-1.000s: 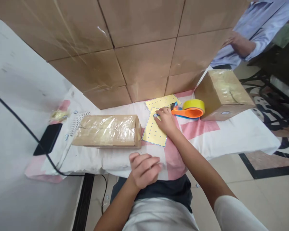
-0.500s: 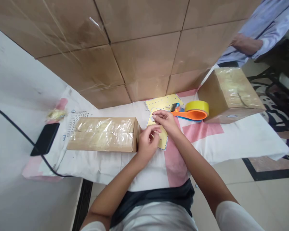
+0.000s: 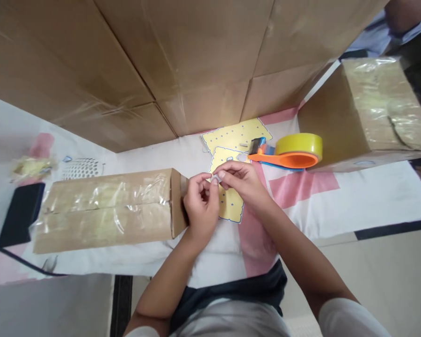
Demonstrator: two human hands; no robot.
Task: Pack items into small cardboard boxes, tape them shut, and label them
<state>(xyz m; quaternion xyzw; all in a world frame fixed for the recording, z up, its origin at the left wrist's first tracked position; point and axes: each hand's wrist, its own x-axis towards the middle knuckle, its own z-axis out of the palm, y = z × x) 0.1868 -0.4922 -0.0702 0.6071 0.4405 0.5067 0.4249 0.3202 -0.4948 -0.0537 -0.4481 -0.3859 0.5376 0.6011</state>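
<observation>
Both hands point(image 3: 217, 187) newly joined; two sheets point(image 3: 231, 140).

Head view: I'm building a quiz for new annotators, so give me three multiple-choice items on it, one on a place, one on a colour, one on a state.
1. Where is the tape dispenser?
A. On the long taped box
B. On the cloth beside the yellow sheets
C. On the floor

2. What colour is its tape roll?
A. Yellow
B. Green
C. White

3. What are the hands doing?
A. Resting flat
B. Lifting the box
C. Pinching one small piece together

Answers:
B, it lies right of the yellow sheets.
A, the roll shows yellow.
C, left hand and right hand meet at a small pale piece.
</observation>
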